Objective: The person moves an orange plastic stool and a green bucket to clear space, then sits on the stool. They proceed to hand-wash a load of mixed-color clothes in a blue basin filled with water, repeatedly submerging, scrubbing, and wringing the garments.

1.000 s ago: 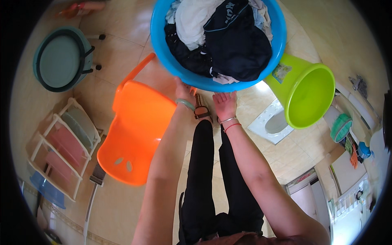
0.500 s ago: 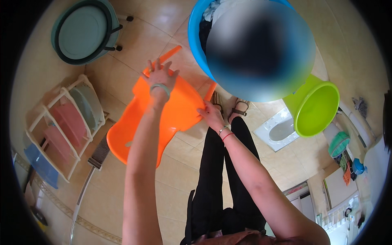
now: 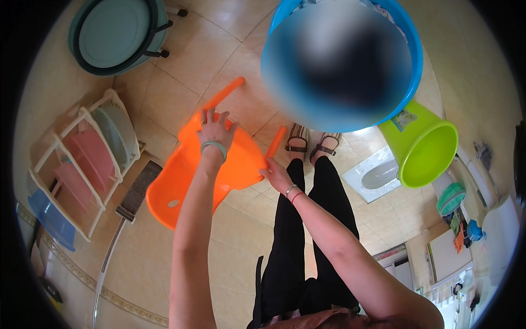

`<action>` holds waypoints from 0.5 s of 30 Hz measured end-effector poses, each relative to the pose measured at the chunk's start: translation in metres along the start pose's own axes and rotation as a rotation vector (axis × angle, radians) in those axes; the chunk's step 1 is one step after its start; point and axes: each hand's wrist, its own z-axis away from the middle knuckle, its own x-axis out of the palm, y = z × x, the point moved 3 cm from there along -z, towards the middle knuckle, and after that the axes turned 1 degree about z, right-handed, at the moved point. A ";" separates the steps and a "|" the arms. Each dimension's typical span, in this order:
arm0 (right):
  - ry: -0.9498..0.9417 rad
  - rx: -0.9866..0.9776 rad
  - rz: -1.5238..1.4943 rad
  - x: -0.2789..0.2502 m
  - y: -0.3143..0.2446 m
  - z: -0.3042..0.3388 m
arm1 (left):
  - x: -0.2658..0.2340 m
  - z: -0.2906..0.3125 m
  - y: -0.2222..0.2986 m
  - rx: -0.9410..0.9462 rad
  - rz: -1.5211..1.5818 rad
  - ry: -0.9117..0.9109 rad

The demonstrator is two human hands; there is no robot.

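Head view: left hand (image 3: 216, 130) lies fingers spread on the upper edge of the orange plastic chair (image 3: 205, 175), not closed round it. Right hand (image 3: 275, 174) pinches the chair's right edge. Chair tilts on tiled floor (image 3: 164, 88), left of blue tub (image 3: 408, 66), green bucket (image 3: 424, 147) beyond.

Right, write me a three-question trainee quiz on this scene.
1. True or false: the left hand rests on the orange plastic chair.
2. Which does the right hand touch? A) the green bucket B) the orange chair's edge C) the blue basin
3. Fill in: the white rack stands on the person's ___ side.

Key: 1 true; 2 B; 3 left.
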 end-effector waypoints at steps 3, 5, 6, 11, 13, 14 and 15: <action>-0.024 0.049 0.014 0.000 0.005 0.003 | 0.023 0.004 -0.018 0.004 0.073 0.015; -0.045 0.097 0.022 -0.002 0.007 0.006 | 0.030 0.009 -0.020 0.000 0.091 0.041; -0.047 0.116 0.021 -0.002 0.007 0.007 | 0.032 0.010 -0.021 -0.005 0.090 0.039; -0.116 0.070 0.299 -0.020 -0.013 0.010 | 0.018 0.021 -0.004 -0.046 0.088 0.041; 0.012 -0.005 0.366 -0.042 -0.030 0.011 | 0.008 0.030 0.009 -0.040 0.191 0.048; 0.059 -0.049 0.404 -0.048 -0.052 0.015 | 0.005 0.038 0.007 -0.052 0.247 0.055; 0.036 -0.052 0.412 -0.065 -0.072 0.020 | 0.002 0.046 0.007 -0.052 0.328 0.073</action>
